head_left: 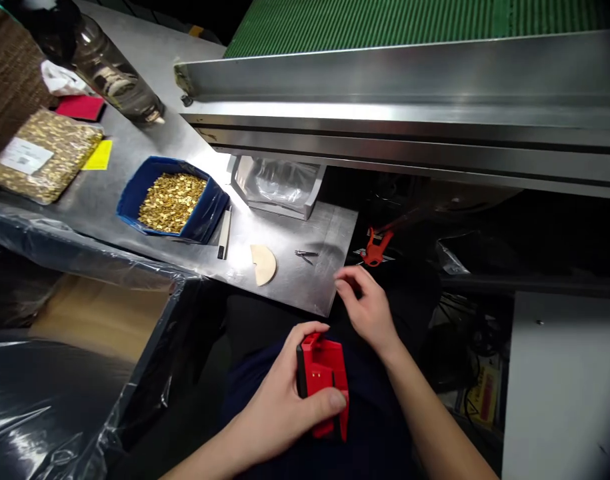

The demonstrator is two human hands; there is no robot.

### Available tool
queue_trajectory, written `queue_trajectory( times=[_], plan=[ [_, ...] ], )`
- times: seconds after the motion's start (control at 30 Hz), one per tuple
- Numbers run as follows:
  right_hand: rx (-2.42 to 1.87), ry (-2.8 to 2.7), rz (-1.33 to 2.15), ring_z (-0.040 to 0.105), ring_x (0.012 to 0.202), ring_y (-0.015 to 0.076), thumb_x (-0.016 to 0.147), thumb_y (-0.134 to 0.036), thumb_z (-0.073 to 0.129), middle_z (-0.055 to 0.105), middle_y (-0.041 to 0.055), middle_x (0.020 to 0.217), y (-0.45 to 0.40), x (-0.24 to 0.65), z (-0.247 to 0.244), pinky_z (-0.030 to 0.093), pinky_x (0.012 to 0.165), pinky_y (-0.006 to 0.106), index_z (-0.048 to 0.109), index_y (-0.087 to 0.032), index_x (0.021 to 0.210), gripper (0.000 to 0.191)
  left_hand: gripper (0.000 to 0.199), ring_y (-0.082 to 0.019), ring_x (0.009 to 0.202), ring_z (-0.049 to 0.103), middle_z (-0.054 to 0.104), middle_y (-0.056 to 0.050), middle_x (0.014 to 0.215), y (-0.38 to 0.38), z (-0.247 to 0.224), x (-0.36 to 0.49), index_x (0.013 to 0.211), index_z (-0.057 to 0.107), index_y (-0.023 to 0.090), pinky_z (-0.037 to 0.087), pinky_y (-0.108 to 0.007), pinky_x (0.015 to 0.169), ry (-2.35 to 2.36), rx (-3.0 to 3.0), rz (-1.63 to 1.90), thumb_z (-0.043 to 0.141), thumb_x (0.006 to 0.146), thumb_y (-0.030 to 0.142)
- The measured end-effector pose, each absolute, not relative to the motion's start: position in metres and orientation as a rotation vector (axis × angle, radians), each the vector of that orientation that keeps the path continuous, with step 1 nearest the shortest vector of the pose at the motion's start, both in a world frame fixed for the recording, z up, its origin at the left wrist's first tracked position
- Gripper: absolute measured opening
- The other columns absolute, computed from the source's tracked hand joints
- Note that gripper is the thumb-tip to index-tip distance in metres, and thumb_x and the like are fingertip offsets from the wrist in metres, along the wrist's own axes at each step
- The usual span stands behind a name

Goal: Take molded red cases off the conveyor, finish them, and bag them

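The red plastic housing (329, 365) with black edging is gripped in the left hand (279, 403), over the person's dark lap and just in front of the metal worktable (309, 283), its hollow side facing up and the thumb lying across it. The right hand (369, 312) is lifted beside the table's near corner, thumb and forefinger curled towards each other; whether they pinch something small, I cannot tell. Past it, an orange spring clamp (377, 247) shows in the shadow. On the table lie a small metal pin (306, 253), a pale notched half-disc (264, 265) and a white-handled cutter (225, 232), the last just beside a blue bin (129, 200) of small gold-coloured pieces (171, 203).
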State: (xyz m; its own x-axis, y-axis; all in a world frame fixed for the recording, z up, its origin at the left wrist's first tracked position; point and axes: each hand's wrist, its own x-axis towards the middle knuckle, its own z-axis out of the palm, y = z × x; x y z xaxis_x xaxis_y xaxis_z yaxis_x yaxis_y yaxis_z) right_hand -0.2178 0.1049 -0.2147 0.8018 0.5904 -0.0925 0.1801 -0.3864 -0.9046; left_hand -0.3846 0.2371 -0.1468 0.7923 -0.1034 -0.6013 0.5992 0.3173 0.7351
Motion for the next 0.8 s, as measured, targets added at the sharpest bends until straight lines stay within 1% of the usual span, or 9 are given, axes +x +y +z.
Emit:
queue_trajectory(
  times=[0.07,0.13,0.2,0.27,0.33,0.4,0.5,0.7,0.8],
  plan=[
    [-1.8,-0.644,0.721,0.06,0.083,0.0168,0.103,-0.055,0.048,0.063,0.0015,0.089,0.074,-0.236,-0.189,0.047,0.075,0.029,0.066,-0.024,0.093,0.037,0.075,-0.023,0.096,0.059,0.058,-0.006,0.11,0.235,-0.153,-0.383,0.142,0.033,0.027,0.048,-0.042,0.092,0.559,1.286,-0.437,0.069,0.087,0.063],
    [-1.679,-0.772,0.988,0.06,0.086,0.0187,0.096,-0.072,0.045,0.066,0.0032,0.093,0.052,-0.256,-0.169,0.048,0.076,0.031,0.067,-0.023,0.095,0.053,0.064,-0.026,0.106,0.058,0.058,-0.009,0.118,0.232,-0.157,-0.379,0.139,0.038,0.025,0.047,-0.045,0.1,0.574,1.372,-0.393,0.062,0.092,0.061],
    [-1.673,-0.856,1.043,0.06,0.086,0.0201,0.09,-0.079,0.041,0.067,0.0046,0.093,0.041,-0.274,-0.157,0.047,0.077,0.033,0.066,-0.022,0.093,0.063,0.054,-0.027,0.119,0.055,0.055,-0.011,0.131,0.23,-0.158,-0.375,0.137,0.043,0.025,0.042,-0.045,0.109,0.569,1.453,-0.374,0.056,0.097,0.057],
    [-1.718,-0.931,0.939,0.059,0.083,0.0202,0.089,-0.08,0.042,0.066,0.004,0.087,0.038,-0.287,-0.154,0.047,0.079,0.035,0.065,-0.021,0.09,0.063,0.046,-0.027,0.129,0.05,0.053,-0.01,0.138,0.229,-0.157,-0.37,0.136,0.047,0.025,0.036,-0.044,0.115,0.575,1.507,-0.369,0.051,0.1,0.054],
    [-1.746,-1.034,0.812,0.059,0.081,0.0193,0.092,-0.071,0.052,0.066,0.0026,0.081,0.038,-0.293,-0.156,0.046,0.08,0.036,0.065,-0.02,0.092,0.053,0.042,-0.027,0.129,0.051,0.058,-0.008,0.136,0.23,-0.157,-0.365,0.133,0.052,0.025,0.035,-0.043,0.116,0.596,1.506,-0.38,0.047,0.102,0.053],
    [-1.746,-1.127,0.728,0.06,0.079,0.0181,0.099,-0.052,0.06,0.068,0.002,0.081,0.038,-0.295,-0.161,0.045,0.078,0.035,0.065,-0.02,0.096,0.033,0.041,-0.028,0.126,0.054,0.063,-0.007,0.132,0.231,-0.16,-0.36,0.129,0.058,0.025,0.037,-0.043,0.114,0.623,1.449,-0.374,0.045,0.103,0.054],
    [-1.716,-1.137,0.667,0.061,0.075,0.0163,0.103,-0.03,0.057,0.07,0.0019,0.079,0.038,-0.293,-0.168,0.043,0.071,0.033,0.067,-0.019,0.096,0.016,0.041,-0.029,0.126,0.058,0.068,-0.007,0.132,0.234,-0.165,-0.353,0.131,0.063,0.025,0.041,-0.042,0.111,0.642,1.265,-0.326,0.049,0.102,0.051],
    [-1.635,-1.056,0.722,0.067,0.075,0.0159,0.1,-0.029,0.062,0.073,0.0013,0.077,0.037,-0.289,-0.177,0.048,0.073,0.032,0.071,-0.02,0.094,0.014,0.038,-0.029,0.115,0.066,0.077,-0.008,0.117,0.236,-0.173,-0.348,0.108,0.078,0.02,0.046,-0.04,0.105,0.63,1.312,-0.231,0.05,0.102,0.044],
    [-1.619,-1.107,0.683,0.068,0.078,0.0167,0.101,-0.027,0.06,0.075,0.0026,0.081,0.032,-0.291,-0.176,0.049,0.073,0.033,0.071,-0.02,0.096,0.015,0.038,-0.028,0.117,0.067,0.076,-0.008,0.123,0.235,-0.172,-0.354,0.118,0.076,0.021,0.046,-0.04,0.106,0.564,1.292,-0.212,0.049,0.103,0.044]
  ],
)
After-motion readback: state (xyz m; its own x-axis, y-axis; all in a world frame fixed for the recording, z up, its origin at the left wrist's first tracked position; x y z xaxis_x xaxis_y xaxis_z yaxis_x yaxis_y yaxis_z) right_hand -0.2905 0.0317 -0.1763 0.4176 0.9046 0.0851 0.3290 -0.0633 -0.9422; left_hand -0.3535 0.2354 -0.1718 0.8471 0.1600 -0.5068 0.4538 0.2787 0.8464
